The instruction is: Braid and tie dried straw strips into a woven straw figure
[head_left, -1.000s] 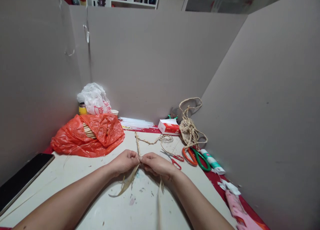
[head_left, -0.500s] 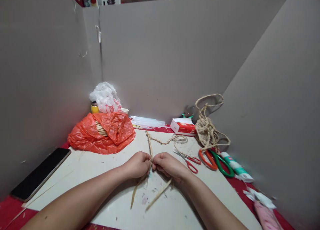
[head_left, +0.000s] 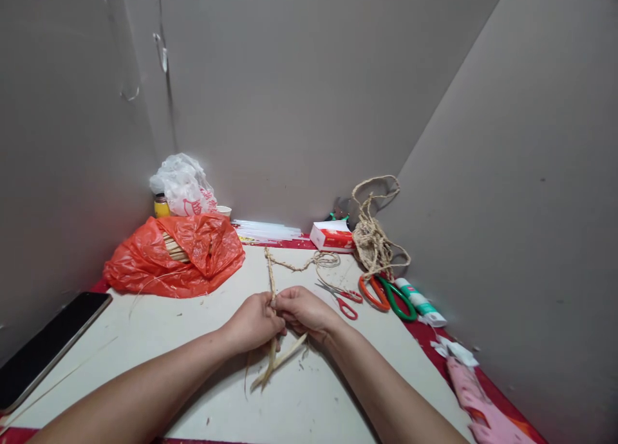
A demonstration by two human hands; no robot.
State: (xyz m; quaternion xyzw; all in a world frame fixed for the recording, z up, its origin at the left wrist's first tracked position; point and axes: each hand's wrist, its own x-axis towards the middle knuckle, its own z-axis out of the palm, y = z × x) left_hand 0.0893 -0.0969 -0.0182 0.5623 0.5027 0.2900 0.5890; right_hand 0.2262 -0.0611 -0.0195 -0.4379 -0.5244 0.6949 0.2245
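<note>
A thin braided straw cord [head_left: 271, 273] runs from the board's far part toward me, and both hands meet at its near end. My left hand [head_left: 255, 320] is closed on the cord, fingers curled round it. Beside it, touching, my right hand [head_left: 304, 310] pinches a strand at the same spot with thumb and forefinger. Loose flat straw strands [head_left: 270, 367] hang below the hands and cross each other over the white board [head_left: 222, 392]. Beyond, the braid bends right into a small coil [head_left: 327, 259]. The fingertips partly hide the spot where the strands join.
Red-handled scissors [head_left: 345, 301] lie right of my hands, with orange-handled and green-handled tools [head_left: 398, 299] further right. A rope bundle [head_left: 374, 241] sits behind them. An orange plastic bag [head_left: 178, 257] of sticks is at left, near a phone [head_left: 53, 347]. Grey partitions [head_left: 280, 109] enclose the table.
The view has swung to the right, so the table's things sit further left. My left fingers have closed lower on the cord, and the loose strand ends have come together and crossed.
</note>
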